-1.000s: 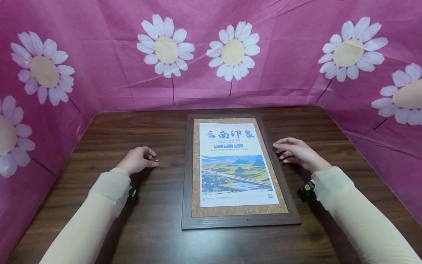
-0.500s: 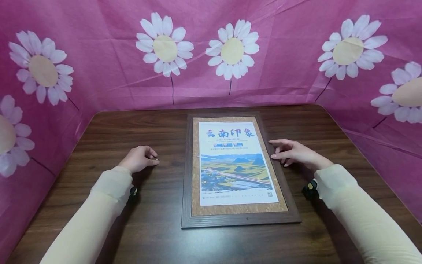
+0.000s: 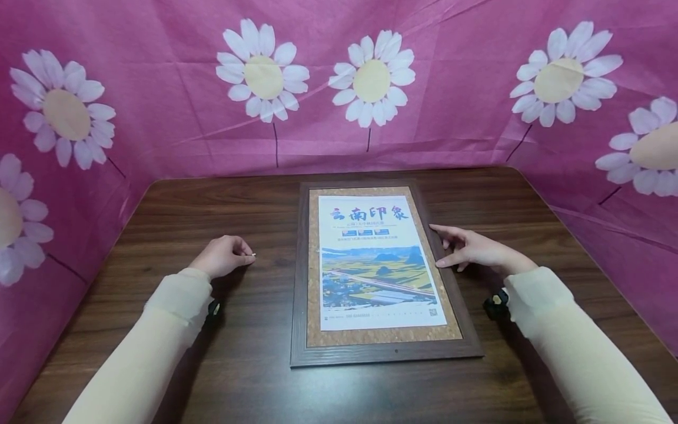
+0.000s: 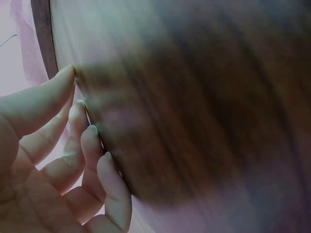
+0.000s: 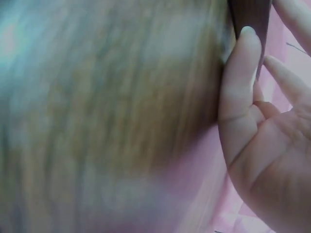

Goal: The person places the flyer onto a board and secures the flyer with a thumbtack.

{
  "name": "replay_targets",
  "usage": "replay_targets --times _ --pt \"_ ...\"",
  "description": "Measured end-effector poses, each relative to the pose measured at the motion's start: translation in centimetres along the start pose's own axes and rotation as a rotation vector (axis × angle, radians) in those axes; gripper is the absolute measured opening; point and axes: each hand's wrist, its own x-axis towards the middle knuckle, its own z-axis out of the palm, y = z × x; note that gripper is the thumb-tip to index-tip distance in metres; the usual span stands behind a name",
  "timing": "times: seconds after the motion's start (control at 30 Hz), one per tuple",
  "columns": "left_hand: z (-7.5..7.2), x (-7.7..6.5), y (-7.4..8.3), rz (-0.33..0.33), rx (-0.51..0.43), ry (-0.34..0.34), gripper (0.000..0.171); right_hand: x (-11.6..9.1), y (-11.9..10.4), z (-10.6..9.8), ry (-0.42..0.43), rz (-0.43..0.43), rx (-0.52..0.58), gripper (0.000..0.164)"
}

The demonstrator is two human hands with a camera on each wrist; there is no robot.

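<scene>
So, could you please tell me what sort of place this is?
Probably a makeshift recording booth: a wood-grain table, pink daisy-print cloth on three sides, and black wrist-worn devices.

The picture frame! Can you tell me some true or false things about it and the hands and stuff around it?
1. The right hand is at the frame's right side. True.
2. The paper lies outside the frame. False: it lies inside it.
3. A tiny shiny thing shows at the tip of the left hand. True.
4. The left hand touches the frame. False: there is a gap between them.
5. The cloth is green. False: it is pink with white flowers.
</scene>
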Motion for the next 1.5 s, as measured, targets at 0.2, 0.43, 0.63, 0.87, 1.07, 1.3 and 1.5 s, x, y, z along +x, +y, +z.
replay_targets --times 0.2,0.43,0.63,0.87,1.07,1.3,1.5 --pt "0.1 0.0 0.2 0.0 0.001 -0.007 0.018 0.0 0.1 0.1 0.005 -0.016 -0.01 0.094" --pt "0.3 0.3 0.2 0.019 -0.011 0.003 0.023 0.0 0.2 0.1 -0.008 -0.014 -0.004 0.095" --pt "0.3 0.3 0.5 0.03 -0.011 0.005 0.022 -0.2 0.1 0.2 -0.013 -0.005 -0.012 0.095" --pt "0.2 0.4 0.9 0.014 -0.002 0.005 0.024 -0.4 0.0 0.1 -0.002 0.005 -0.02 0.094" --pt "0.3 0.5 1.0 -0.003 0.007 0.002 0.023 -0.3 0.0 0.0 -0.003 0.003 -0.027 0.094" --pt "0.5 0.6 1.1 0.016 0.022 0.01 0.017 -0.2 0.2 0.0 -0.001 0.007 -0.007 0.094" --pt "0.5 0.6 1.1 0.021 0.013 0.008 0.014 -0.1 0.4 0.0 0.003 0.0 0.002 0.094"
